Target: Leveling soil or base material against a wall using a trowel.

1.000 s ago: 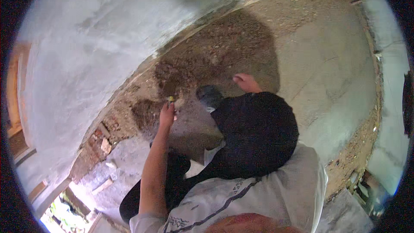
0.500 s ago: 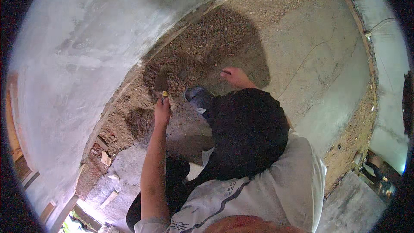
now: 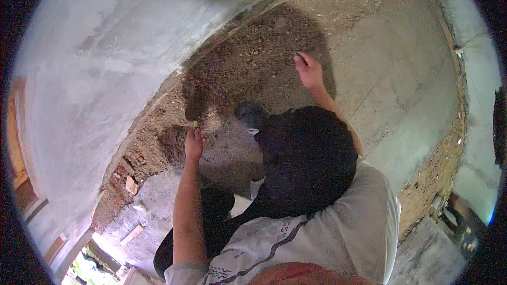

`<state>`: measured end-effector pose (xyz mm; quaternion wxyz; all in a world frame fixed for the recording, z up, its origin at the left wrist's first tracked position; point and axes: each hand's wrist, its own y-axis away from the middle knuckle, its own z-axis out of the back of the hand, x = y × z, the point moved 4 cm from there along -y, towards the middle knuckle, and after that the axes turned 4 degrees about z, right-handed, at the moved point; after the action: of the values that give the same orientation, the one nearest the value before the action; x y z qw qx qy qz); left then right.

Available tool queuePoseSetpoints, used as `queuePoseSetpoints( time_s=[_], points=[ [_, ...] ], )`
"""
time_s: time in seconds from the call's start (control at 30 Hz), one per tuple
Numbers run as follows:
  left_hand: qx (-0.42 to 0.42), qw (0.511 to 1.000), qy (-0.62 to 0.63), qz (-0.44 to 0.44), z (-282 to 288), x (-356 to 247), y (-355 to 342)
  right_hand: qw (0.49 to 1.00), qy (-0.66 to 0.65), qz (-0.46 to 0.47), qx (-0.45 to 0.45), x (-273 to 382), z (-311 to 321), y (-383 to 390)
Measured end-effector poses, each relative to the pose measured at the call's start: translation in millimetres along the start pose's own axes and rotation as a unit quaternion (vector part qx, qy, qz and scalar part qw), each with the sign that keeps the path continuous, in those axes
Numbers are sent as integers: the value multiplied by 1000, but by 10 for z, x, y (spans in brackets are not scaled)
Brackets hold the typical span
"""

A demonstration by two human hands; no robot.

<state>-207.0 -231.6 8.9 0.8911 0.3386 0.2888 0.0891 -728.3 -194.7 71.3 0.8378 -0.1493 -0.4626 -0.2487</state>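
Note:
My left hand is closed round the handle of a small trowel, which shows a yellow band. Its dark blade points away from me over the gravel strip and blends into the shadow. Farther off and to the right, my right hand reaches over the shaded gravel. Its thumb and fingers are pinched together on something small and dark that I cannot make out. Between my hands, my shoe rests near the edge of the concrete.
A grey plastered wall curves along the left beside the gravel. Concrete floor with a crack lies to the right. Wood pieces and rubble are near the wall's foot at lower left. Another wall bounds the right side.
My right hand has moved away from me and to the right, over the gravel. My left hand has come slightly nearer and left with the trowel.

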Motion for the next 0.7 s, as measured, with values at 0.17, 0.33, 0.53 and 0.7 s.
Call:
queuePoseSetpoints(
  time_s=[0.17, 0.33, 0.53, 0.7],
  points=[
    [-105, 990, -83, 50, 436, 602, 41, 998, 20, -38, -55, -448, -13, -28],
    [-137, 974, 111, 142, 632, 416, 346, 995, 22, -91, -18, -24, 158, 7],
    [-150, 972, 123, 132, 670, 682, 416, 993, 11, 82, -82, -35, 50, -209],
    [-241, 968, -68, 8, 841, 1128, 612, 986, 164, 28, 27, -161, -631, -233]
  ],
)
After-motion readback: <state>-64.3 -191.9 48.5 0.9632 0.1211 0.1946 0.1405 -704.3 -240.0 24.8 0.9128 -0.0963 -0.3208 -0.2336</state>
